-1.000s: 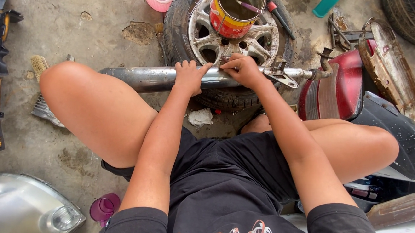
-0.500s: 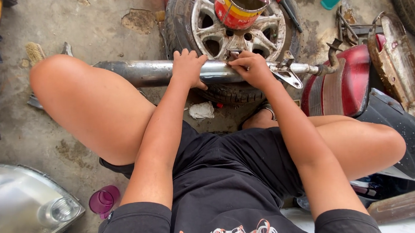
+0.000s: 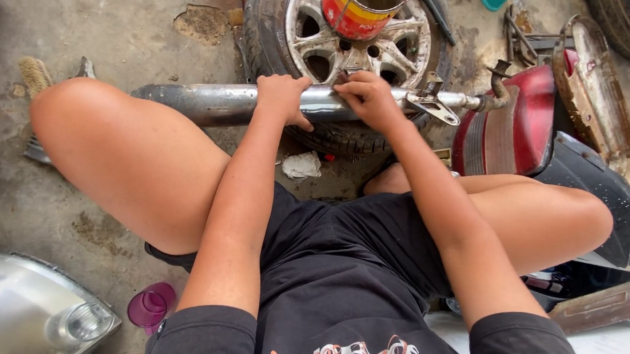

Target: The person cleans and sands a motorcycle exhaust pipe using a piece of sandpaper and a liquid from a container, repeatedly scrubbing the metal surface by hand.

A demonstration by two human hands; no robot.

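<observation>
At upper centre, the left hand (image 3: 281, 99) clamps the metal pipe (image 3: 216, 103) steady across the wheel (image 3: 350, 43); the right hand (image 3: 368, 97) presses its fingers together on it.

Stained concrete floor (image 3: 139, 42), wheel (image 3: 350, 43), purple cup (image 3: 150, 307), headlight (image 3: 32, 318)

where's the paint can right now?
Head view, top centre: the red and yellow paint can sits on the alloy wheel, just beyond the metal pipe that the left hand and right hand grip.
</observation>
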